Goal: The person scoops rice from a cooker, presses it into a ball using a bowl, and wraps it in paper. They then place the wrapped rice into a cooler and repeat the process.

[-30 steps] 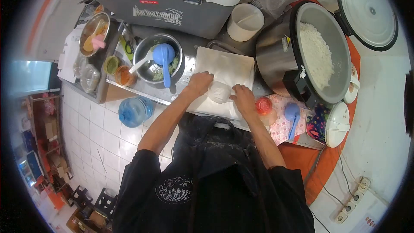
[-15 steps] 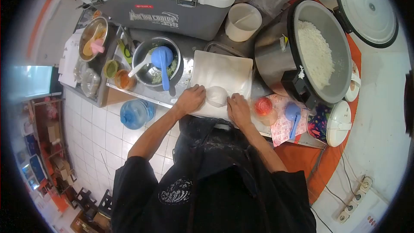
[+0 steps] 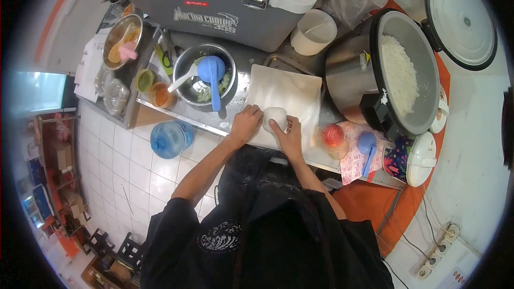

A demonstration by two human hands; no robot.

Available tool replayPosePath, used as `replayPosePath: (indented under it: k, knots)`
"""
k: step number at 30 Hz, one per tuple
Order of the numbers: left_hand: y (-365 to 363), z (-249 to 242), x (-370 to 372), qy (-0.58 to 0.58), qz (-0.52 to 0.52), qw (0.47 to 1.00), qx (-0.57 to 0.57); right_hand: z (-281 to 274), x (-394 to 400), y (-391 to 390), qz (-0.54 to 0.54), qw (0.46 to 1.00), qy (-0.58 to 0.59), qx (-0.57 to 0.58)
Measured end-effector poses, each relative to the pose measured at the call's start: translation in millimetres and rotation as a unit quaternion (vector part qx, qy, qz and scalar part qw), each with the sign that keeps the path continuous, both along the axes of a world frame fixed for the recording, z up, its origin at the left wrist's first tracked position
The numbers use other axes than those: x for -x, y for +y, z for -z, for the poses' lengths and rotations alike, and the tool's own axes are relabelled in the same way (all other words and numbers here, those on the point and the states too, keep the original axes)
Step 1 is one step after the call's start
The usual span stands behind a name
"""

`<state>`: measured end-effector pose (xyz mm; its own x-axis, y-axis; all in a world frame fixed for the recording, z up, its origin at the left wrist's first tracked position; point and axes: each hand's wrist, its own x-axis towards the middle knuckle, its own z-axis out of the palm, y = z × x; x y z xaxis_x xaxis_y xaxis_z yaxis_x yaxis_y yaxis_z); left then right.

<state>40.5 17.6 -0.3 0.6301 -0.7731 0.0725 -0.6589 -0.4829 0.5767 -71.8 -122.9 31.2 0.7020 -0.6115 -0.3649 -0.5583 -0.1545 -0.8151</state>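
Note:
A small white rounded bundle [image 3: 274,119] sits near the front edge of a stack of pale paper sheets [image 3: 284,88]. My left hand [image 3: 247,123] lies at its left side, fingers curled on the paper; what they hold, if anything, is too small to tell. On the other side my right hand [image 3: 289,136] grips the bundle, thumb on its front and fingers curled behind its right side. Left of the paper, a steel bowl [image 3: 231,53] holds greenish-white food, a blue scoop [image 3: 212,72] and a white spoon handle.
A large rice cooker [image 3: 350,67] full of rice stands open at the right. Behind are a grey cooler [image 3: 230,18] and a white tub [image 3: 314,32]. A red-topped container [image 3: 333,135] and a second blue scoop [image 3: 367,144] lie right of my hands.
My right hand has moved from beside the bundle onto it, with the thumb now on its front. The bundle looks taller and narrower. The whole view has shifted slightly.

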Motion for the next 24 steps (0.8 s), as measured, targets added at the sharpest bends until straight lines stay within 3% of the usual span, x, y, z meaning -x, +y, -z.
replayPosePath:
  k: [2,6,8,9,11,15,17,18,20,21,22,24]
  knots:
    - [1,-1,6,0.029,-0.053,0.998,0.036,5,-2,0,0.005,0.999,-0.028,-0.018]
    - [3,-25,15,0.110,-0.126,0.981,0.096,-21,-9,-4,0.030,0.982,-0.061,-0.174]
    - [-5,-42,22,0.383,-0.250,0.862,0.219,-32,-9,-7,0.044,0.966,-0.103,-0.235]
    - [-8,-52,23,0.379,-0.257,0.860,0.224,-35,-11,-10,0.057,0.958,-0.122,-0.255]
    - [-13,-75,25,0.564,-0.277,0.672,0.393,-55,-15,-15,0.056,0.949,-0.136,-0.280]
    - [-29,-132,28,0.502,-0.309,0.721,0.364,-78,-25,-27,-0.058,0.947,-0.173,-0.263]
    - [-25,-144,26,0.555,-0.252,0.644,0.462,-113,-37,-27,-0.077,0.924,-0.261,-0.268]
    - [-23,-157,24,0.553,-0.249,0.644,0.467,-131,-40,-29,-0.080,0.924,-0.263,-0.264]
    - [-19,-180,11,0.502,-0.230,0.690,0.468,-170,-55,-39,-0.145,0.938,-0.174,-0.262]
    - [-12,-180,1,0.352,-0.242,0.821,0.379,-185,-65,-44,-0.157,0.940,-0.157,-0.259]
    - [-6,-186,-13,0.346,-0.239,0.821,0.386,-203,-75,-51,-0.175,0.947,-0.137,-0.233]
    - [12,-205,-49,0.091,-0.259,0.879,0.390,-235,-98,-68,-0.197,0.954,-0.148,-0.173]
